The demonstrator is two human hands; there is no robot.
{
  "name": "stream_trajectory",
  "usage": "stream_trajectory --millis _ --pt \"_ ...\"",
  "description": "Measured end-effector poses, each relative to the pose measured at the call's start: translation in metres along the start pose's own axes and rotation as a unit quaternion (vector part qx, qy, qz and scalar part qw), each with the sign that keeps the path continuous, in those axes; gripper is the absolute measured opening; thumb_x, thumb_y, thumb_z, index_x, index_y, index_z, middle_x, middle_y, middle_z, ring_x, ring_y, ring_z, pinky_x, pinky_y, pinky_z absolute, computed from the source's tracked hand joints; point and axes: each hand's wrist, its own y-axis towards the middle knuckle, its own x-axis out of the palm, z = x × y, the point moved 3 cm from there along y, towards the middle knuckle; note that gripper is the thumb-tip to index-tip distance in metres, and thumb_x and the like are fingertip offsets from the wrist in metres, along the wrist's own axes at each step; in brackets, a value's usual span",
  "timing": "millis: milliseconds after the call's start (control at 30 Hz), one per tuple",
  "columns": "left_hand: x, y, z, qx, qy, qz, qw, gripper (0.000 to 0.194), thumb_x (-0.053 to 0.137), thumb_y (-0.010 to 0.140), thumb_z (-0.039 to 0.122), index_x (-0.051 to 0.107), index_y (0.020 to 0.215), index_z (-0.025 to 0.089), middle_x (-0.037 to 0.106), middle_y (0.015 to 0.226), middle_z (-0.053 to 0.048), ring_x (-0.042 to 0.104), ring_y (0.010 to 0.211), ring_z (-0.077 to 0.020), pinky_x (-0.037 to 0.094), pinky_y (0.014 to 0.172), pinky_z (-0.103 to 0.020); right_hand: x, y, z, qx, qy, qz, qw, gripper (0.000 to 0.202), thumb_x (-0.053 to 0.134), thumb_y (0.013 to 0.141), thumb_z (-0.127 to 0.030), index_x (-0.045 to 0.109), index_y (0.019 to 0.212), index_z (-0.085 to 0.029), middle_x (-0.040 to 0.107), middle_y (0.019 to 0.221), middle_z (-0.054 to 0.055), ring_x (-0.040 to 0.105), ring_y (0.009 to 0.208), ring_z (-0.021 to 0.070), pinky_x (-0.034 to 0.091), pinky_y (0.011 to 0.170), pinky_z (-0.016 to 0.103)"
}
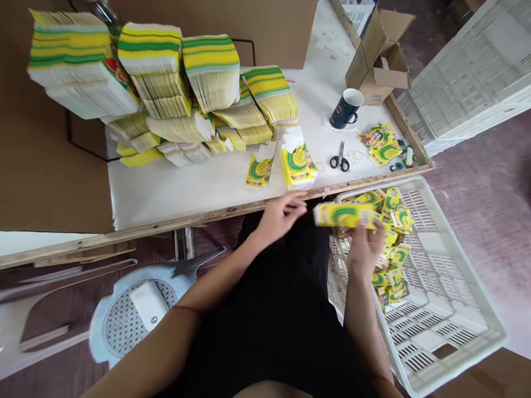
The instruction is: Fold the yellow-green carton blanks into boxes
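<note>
My right hand (365, 246) holds a yellow and green box (343, 214) by its right end, over the near left corner of a white crate. The box is blurred. Near the table's front edge, my left hand (282, 216) has its fingers apart and holds nothing. Just beyond it, a small stack of yellow cartons (296, 163) lies on the white table (194, 185), with a single flat carton (259, 170) to its left. Inside the crate (450, 243) lie several yellow boxes (394, 260) in a loose heap.
Tall bundles of flat cartons (211, 72) fill the table's back left. A dark mug (346, 109), scissors (340, 160), loose cartons (380, 143) and an open cardboard box (377, 69) are at the right. A blue-grey stool (118, 320) bears a white object (149, 304).
</note>
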Motion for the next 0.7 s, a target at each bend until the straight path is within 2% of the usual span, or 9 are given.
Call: stream_trajectory --millis 33,67,133,233,300,400,533,600,700 --pt "-0.016 0.012 -0.003 0.020 0.063 0.078 0.995 0.034 0.060 0.095 0.033 0.063 0.126 0.020 0.074 0.114 -0.011 0.069 0.109 -0.0235 0.054 0.097 -0.037 -0.010 0.005 0.002 -0.011 0.051 0.077 0.996 0.041 0.079 0.081 -0.050 0.055 0.104 -0.027 0.066 0.078 -0.005 0.066 0.064 0.0140 0.053 0.061 0.028" --pt "-0.032 0.024 -0.008 0.023 0.141 0.149 0.978 0.030 0.057 0.096 0.030 0.063 0.123 0.019 0.071 0.119 -0.012 0.065 0.115 -0.0248 0.050 0.103 -0.039 -0.017 0.010 0.006 0.003 0.089 0.113 0.990 0.041 0.080 0.079 -0.051 0.055 0.100 -0.027 0.069 0.086 -0.003 0.070 0.074 0.0156 0.056 0.068 0.031" --pt "-0.062 0.047 -0.020 -0.033 0.300 0.232 0.925 0.030 0.061 0.093 0.028 0.061 0.121 0.018 0.066 0.126 -0.016 0.056 0.126 -0.0307 0.041 0.112 -0.046 -0.023 0.014 0.015 0.077 0.116 0.107 0.984 0.041 0.082 0.075 -0.049 0.056 0.093 -0.024 0.071 0.098 0.002 0.072 0.084 0.0172 0.058 0.076 0.034" --pt "-0.089 0.072 -0.040 -0.162 0.430 0.242 0.855 0.048 0.072 0.085 0.036 0.056 0.122 0.009 0.056 0.133 -0.026 0.045 0.132 -0.0418 0.038 0.109 -0.053 -0.015 0.005 0.027 0.185 0.109 0.029 0.976 0.045 0.087 0.068 -0.045 0.059 0.095 -0.023 0.072 0.092 0.001 0.069 0.075 0.0145 0.057 0.070 0.031" --pt "-0.095 0.080 -0.048 -0.202 0.453 0.239 0.835 0.053 0.074 0.082 0.037 0.054 0.120 0.006 0.052 0.134 -0.029 0.042 0.133 -0.0447 0.037 0.108 -0.054 -0.002 -0.007 0.033 0.221 0.104 -0.018 0.970 0.048 0.086 0.068 -0.046 0.060 0.101 -0.023 0.072 0.089 0.000 0.066 0.069 0.0126 0.054 0.065 0.029" --pt "-0.093 0.085 -0.053 -0.228 0.437 0.236 0.838 0.052 0.079 0.078 0.033 0.053 0.116 0.009 0.051 0.134 -0.029 0.042 0.133 -0.0447 0.037 0.107 -0.054 0.019 -0.021 0.035 0.219 0.091 -0.058 0.970 0.048 0.083 0.070 -0.046 0.060 0.106 -0.024 0.071 0.088 -0.001 0.064 0.066 0.0118 0.053 0.063 0.028" --pt "-0.097 0.090 -0.055 -0.237 0.360 0.243 0.869 0.048 0.084 0.068 0.020 0.054 0.105 0.015 0.052 0.135 -0.024 0.043 0.136 -0.0418 0.037 0.108 -0.053 0.035 -0.023 0.033 0.216 0.091 -0.079 0.969 0.051 0.083 0.069 -0.044 0.059 0.110 -0.025 0.071 0.087 0.000 0.062 0.065 0.0124 0.051 0.063 0.030" --pt "-0.103 0.088 -0.054 -0.231 0.328 0.249 0.881 0.041 0.080 0.069 0.016 0.053 0.100 0.017 0.058 0.127 -0.018 0.051 0.130 -0.0361 0.040 0.105 -0.048 0.036 -0.021 0.030 0.216 0.093 -0.079 0.969 0.052 0.084 0.068 -0.043 0.060 0.110 -0.024 0.071 0.086 0.000 0.061 0.065 0.0124 0.050 0.063 0.030" --pt "-0.113 0.070 -0.051 -0.211 0.300 0.265 0.892 0.027 0.067 0.082 0.018 0.049 0.103 0.019 0.065 0.111 -0.008 0.064 0.108 -0.0231 0.048 0.094 -0.036 0.034 -0.021 0.024 0.186 0.066 -0.078 0.977 0.049 0.082 0.070 -0.043 0.061 0.109 -0.022 0.071 0.083 0.000 0.059 0.064 0.0119 0.048 0.063 0.029"
